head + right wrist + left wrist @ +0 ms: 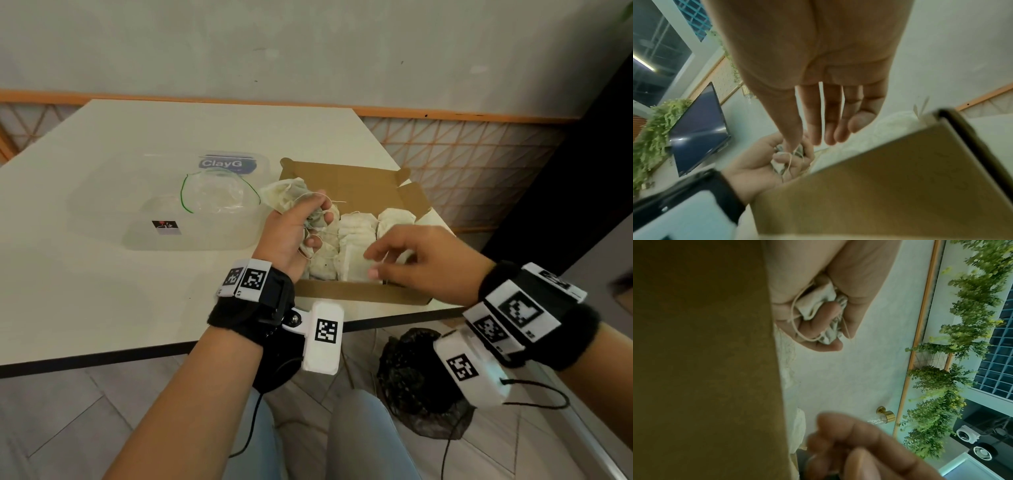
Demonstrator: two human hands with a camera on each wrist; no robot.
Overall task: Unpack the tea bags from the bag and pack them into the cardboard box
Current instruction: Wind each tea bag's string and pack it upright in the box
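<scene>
An open cardboard box (359,295) sits near the table's front right edge, with rows of pale tea bags (356,236) packed inside. My left hand (315,226) hovers over the box's left side and grips a bunch of tea bags (284,197) with loose strings. The left wrist view shows its fingers (818,321) curled round crumpled bags (813,305). My right hand (371,264) is above the box's near right part, fingers straight and spread (828,129), holding nothing I can make out. The emptied clear plastic bag (212,195) with a green edge lies to the left.
A clear plastic container (102,205) holds the plastic bag at left of the box. The table's dark front edge (102,356) runs just under my wrists. A black bag (418,380) lies on the floor below the box. A wall stands behind the table.
</scene>
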